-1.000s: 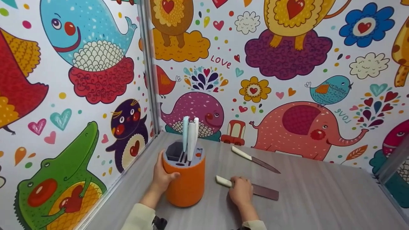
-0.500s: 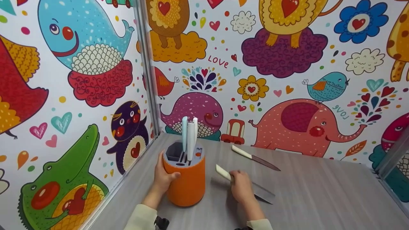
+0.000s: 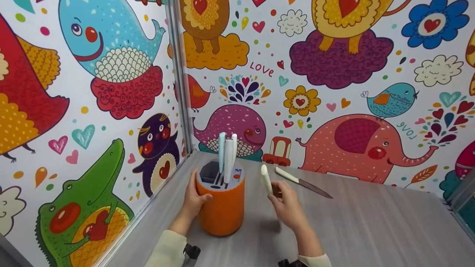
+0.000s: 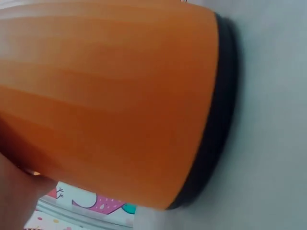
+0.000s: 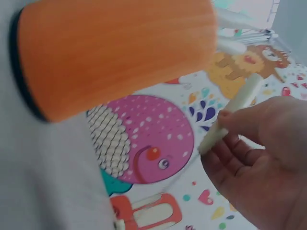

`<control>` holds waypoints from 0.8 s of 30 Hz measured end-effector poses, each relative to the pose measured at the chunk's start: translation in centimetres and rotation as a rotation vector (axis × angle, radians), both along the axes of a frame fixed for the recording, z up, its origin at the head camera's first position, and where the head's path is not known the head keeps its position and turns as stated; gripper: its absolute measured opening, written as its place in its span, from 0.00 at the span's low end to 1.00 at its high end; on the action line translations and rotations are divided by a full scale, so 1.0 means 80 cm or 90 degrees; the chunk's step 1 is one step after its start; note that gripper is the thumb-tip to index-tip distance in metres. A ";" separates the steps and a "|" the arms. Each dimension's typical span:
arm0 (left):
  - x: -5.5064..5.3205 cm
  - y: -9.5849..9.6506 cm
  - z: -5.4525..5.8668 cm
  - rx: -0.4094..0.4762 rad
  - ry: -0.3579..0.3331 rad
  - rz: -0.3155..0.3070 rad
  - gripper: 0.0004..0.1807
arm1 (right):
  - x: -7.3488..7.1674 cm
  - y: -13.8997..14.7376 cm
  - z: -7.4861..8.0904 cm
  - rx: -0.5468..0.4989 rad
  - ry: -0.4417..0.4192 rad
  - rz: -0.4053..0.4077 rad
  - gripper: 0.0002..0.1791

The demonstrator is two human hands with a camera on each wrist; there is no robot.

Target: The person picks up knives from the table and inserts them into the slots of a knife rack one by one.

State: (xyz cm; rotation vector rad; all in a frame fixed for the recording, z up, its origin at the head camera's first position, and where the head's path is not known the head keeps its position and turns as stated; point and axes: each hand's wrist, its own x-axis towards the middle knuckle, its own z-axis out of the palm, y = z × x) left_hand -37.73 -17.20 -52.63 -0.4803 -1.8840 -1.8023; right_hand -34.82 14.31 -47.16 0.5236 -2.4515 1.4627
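Observation:
My left hand [image 3: 195, 198] grips an orange knife block [image 3: 222, 213] from its left side, thumb across the front. The block stands upright on the table; its grey top has slots and a larger opening. A pale blue knife handle [image 3: 221, 152] and two whitish ones stick up from it. Right of the block, my right hand [image 3: 288, 205] pinches the cream handle of a cleaver [image 3: 265, 178], handle end up. In the right wrist view the thumb and fingers hold that handle [image 5: 242, 100], with the blade nearly edge-on as a thin line.
A second knife [image 3: 298, 180] with a cream handle lies on the grey table [image 3: 363, 222] behind my right hand, its tip toward the right. Walls with cartoon animals [image 3: 345, 144] close off the back and left sides.
My right hand has lifted the cleaver off the table and turned it from lying flat to handle up, blade edge-on. My left hand stays on the knife block.

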 end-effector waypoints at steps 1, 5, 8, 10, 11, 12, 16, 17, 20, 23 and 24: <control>0.001 0.001 0.003 0.013 -0.006 0.016 0.62 | 0.002 0.000 0.003 -0.016 -0.002 0.010 0.17; 0.012 0.011 0.029 0.109 0.024 0.121 0.40 | 0.011 -0.008 0.011 -0.075 -0.002 0.064 0.19; 0.025 0.026 0.057 0.149 0.118 0.215 0.23 | 0.017 -0.017 0.016 -0.114 0.001 0.094 0.19; 0.036 0.038 0.074 0.163 0.207 0.261 0.17 | 0.020 -0.024 0.017 -0.143 0.002 0.107 0.21; 0.042 0.046 0.081 0.175 0.258 0.264 0.14 | 0.022 -0.027 0.017 -0.158 0.001 0.114 0.21; 0.049 0.054 0.087 0.188 0.303 0.253 0.11 | 0.024 -0.031 0.017 -0.172 -0.002 0.119 0.22; 0.082 0.086 0.105 0.145 0.332 0.152 0.10 | 0.033 -0.045 0.017 -0.218 0.000 0.146 0.23; 0.090 0.092 0.108 0.105 0.287 0.128 0.12 | 0.035 -0.049 0.017 -0.224 0.010 0.152 0.23; 0.109 0.107 0.113 -0.039 0.114 0.062 0.21 | 0.041 -0.060 0.017 -0.228 0.040 0.169 0.21; 0.113 0.115 0.111 -0.125 -0.012 0.012 0.26 | 0.046 -0.070 0.018 -0.225 0.049 0.171 0.20; 0.113 0.116 0.109 -0.141 -0.035 0.001 0.26 | 0.048 -0.073 0.018 -0.224 0.045 0.166 0.20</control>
